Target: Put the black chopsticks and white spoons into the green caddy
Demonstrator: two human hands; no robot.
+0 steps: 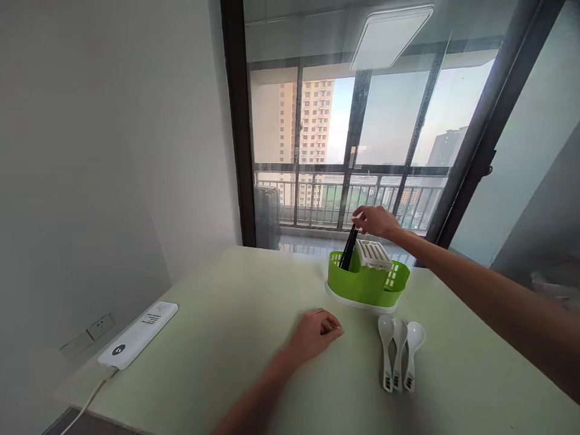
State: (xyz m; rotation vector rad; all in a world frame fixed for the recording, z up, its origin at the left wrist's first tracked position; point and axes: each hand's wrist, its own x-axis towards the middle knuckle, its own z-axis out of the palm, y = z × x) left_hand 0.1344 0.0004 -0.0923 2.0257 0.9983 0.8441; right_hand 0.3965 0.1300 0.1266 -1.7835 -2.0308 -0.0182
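My right hand (376,221) reaches over the green caddy (362,283), its fingers (359,212) pinched on the top ends of the black chopsticks (348,248). I see them as one dark bundle and cannot count the separate sticks. The chopsticks lean slightly and stand in the caddy's compartment just below the fingers, on the side nearer my left hand. One white slotted insert (372,254) sits in the caddy directly under the palm, beside the chopsticks. The caddy, one in number, stands on a white base (353,302) on the pale green surface (217,338).

My left hand (315,335) lies palm-down on the surface, fingers (333,326) curled loosely together and holding nothing. It is well short of the caddy, with bare surface between them.

Three white spoons (399,353) lie side by side, just beyond the left fingers on the side toward my right arm, and nearer to me than the caddy. Their bowls point to the caddy, and the handles point back to me. The three are touching or nearly so.

One white power strip (138,334) lies well apart from both hands, at the surface's edge by the wall; its cable (88,402) drops off the near edge. One wall socket (100,326) is set just beside it. Beyond the right fingers stands the glass door (344,121).
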